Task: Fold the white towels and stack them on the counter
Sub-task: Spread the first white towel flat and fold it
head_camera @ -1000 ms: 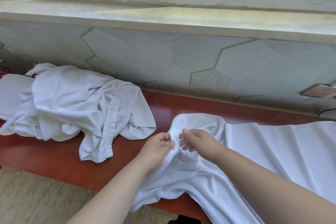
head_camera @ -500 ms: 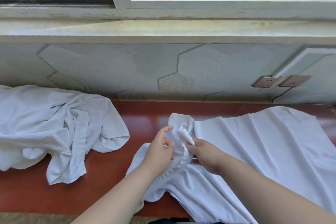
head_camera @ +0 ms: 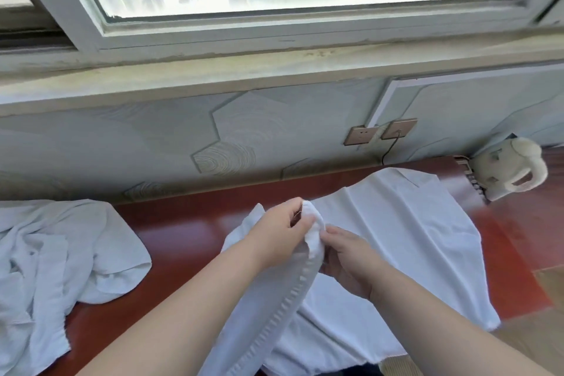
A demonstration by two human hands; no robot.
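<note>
A white towel (head_camera: 396, 229) lies spread over the red-brown counter (head_camera: 183, 229), its near part hanging off the front edge. My left hand (head_camera: 280, 232) grips the towel's bunched hem and lifts it off the counter. Just to its right, my right hand (head_camera: 345, 256) pinches the same hem a little lower. A ribbed border of the towel runs down from my hands toward me. A crumpled pile of white towels (head_camera: 55, 259) sits at the left end of the counter.
A cream kettle (head_camera: 512, 171) stands at the counter's right end. Two wall sockets (head_camera: 381, 133) with a plugged cable sit on the patterned wall behind. A window sill (head_camera: 274, 70) juts out above the counter.
Both hands have raised the gathered hem higher off the counter. The view has swung right and up, bringing the kettle and window into sight.
</note>
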